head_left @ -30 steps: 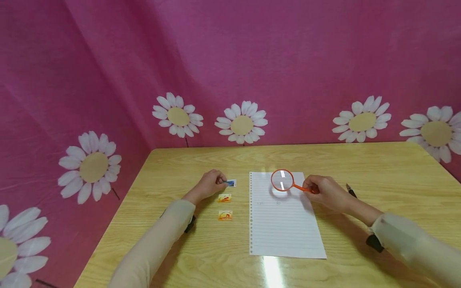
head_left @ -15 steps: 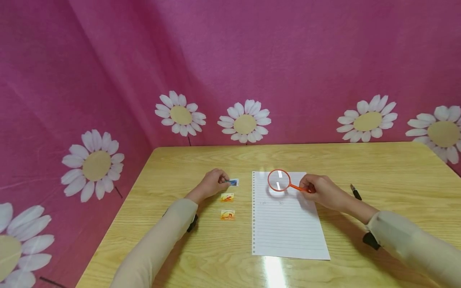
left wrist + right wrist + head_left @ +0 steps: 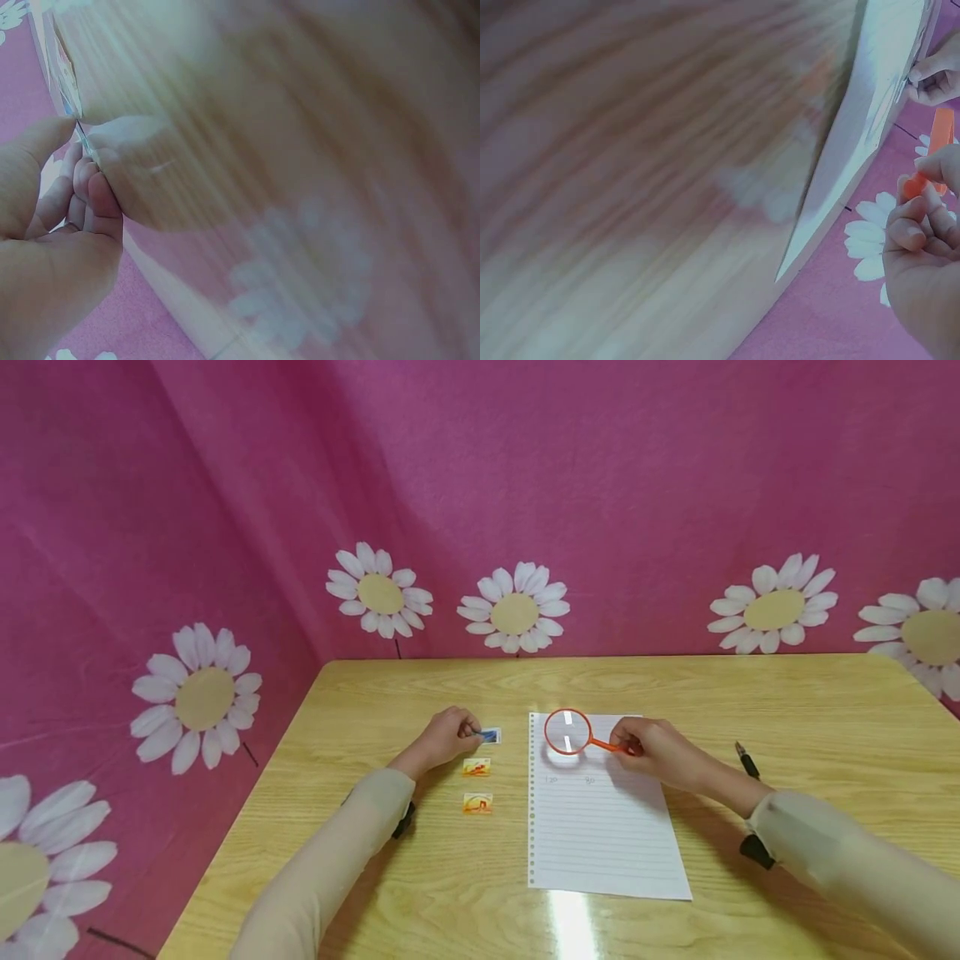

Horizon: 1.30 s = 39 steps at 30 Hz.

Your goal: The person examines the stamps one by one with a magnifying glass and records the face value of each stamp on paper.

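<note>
In the head view, my left hand (image 3: 448,733) pinches the left edge of a small blue stamp (image 3: 491,736) on the table. Its fingertips cover part of that stamp. Nearer to me lie two yellow-and-red stamps, an upper stamp (image 3: 477,767) and a lower stamp (image 3: 477,803). My right hand (image 3: 654,749) grips the handle of an orange magnifying glass (image 3: 567,732), whose lens hangs above the top left of a lined sheet of paper (image 3: 600,843). The right wrist view shows the right hand (image 3: 930,232) with the orange handle (image 3: 941,131) between thumb and fingers.
A dark pen (image 3: 747,761) lies right of the paper, close to the right forearm. Faint handwritten numbers are on the sheet. The wooden table (image 3: 420,893) ends at a pink flowered cloth (image 3: 600,485) behind and to the left.
The magnifying glass has moved left over the paper, toward the blue stamp, with my right hand. My left hand stays at the stamp. The head view has shifted slightly.
</note>
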Available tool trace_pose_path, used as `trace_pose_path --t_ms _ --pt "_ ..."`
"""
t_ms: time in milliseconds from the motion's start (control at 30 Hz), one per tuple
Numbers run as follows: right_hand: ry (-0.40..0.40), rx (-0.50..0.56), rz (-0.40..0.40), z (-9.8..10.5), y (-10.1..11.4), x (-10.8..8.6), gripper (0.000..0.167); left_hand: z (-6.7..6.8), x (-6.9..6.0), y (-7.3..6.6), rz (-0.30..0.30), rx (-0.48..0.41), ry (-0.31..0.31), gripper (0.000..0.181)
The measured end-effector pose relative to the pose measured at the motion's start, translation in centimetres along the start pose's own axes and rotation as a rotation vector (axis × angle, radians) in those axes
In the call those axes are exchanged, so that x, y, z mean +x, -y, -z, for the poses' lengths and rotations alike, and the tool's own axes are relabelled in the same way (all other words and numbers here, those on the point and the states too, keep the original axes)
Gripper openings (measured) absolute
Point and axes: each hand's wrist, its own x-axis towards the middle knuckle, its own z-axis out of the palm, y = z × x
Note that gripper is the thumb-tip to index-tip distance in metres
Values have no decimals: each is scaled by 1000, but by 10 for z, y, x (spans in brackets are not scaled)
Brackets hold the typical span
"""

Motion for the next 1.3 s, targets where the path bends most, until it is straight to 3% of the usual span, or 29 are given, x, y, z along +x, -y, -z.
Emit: trace_pose_path --t_ms 533,1300 --pt "4 39 66 -13 9 18 21 2 -1 3 2 -15 12 11" --pt "54 97 73 -26 22 35 17 1 1 4 -26 -22 8 11"
